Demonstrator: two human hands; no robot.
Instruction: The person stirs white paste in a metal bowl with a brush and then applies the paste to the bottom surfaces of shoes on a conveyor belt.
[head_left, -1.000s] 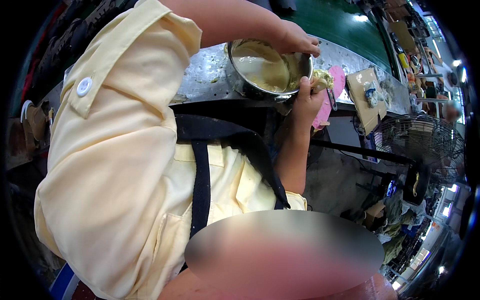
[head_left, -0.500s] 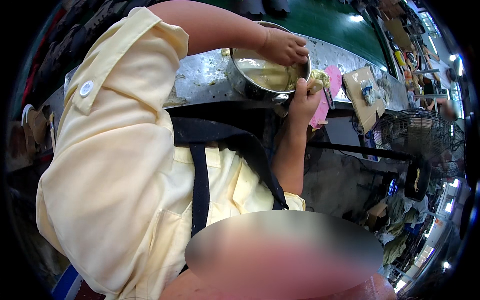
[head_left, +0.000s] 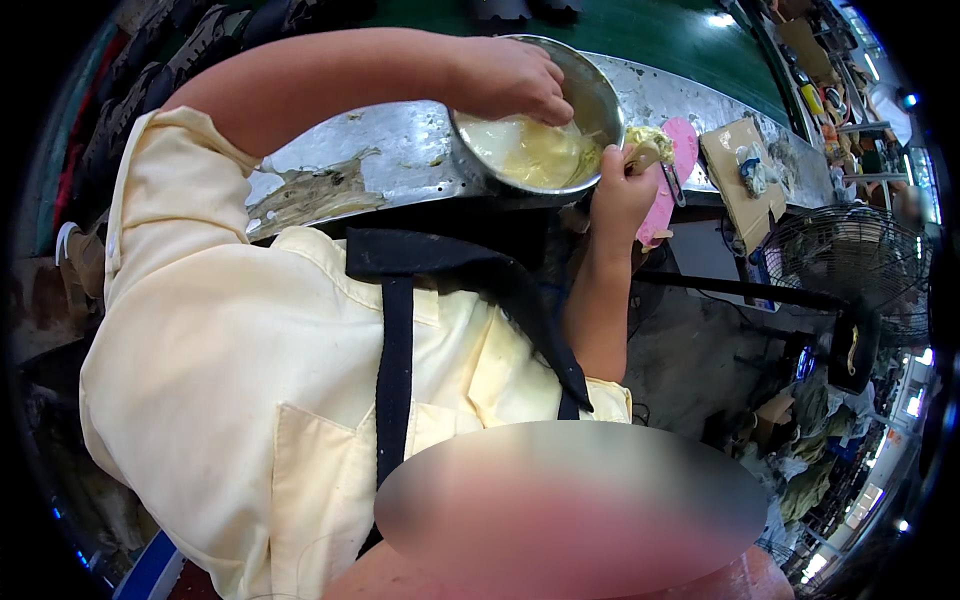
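Observation:
A round metal pot point(head_left: 598, 95) stands at the edge of the metal bench, with thick pale yellow liquid point(head_left: 535, 160) inside. Reaching over it from the left, my left hand point(head_left: 520, 85) is closed, its fingers curled down within the opening. Whatever those fingers hold is hidden from view. My right hand point(head_left: 622, 190) is wrapped round a tan, wood-coloured handle point(head_left: 643, 158) against the pot's right rim; whether the handle belongs to the pot cannot be seen. A crusted yellowish lump point(head_left: 652, 136) lies just beyond that hand, next to a pink flat piece point(head_left: 681, 148).
The metal bench point(head_left: 400, 140) carries dried residue. Behind it runs a green surface point(head_left: 640, 30). Cardboard point(head_left: 735, 160) with crumpled plastic point(head_left: 752, 178) lies to the right, above a wire-caged fan point(head_left: 850, 260). Dark shoes point(head_left: 200, 45) stand at the far left.
My left hand has moved left across the pot, away from its right rim. More of the yellow liquid shows. My right hand keeps its grip, and the view has shifted slightly.

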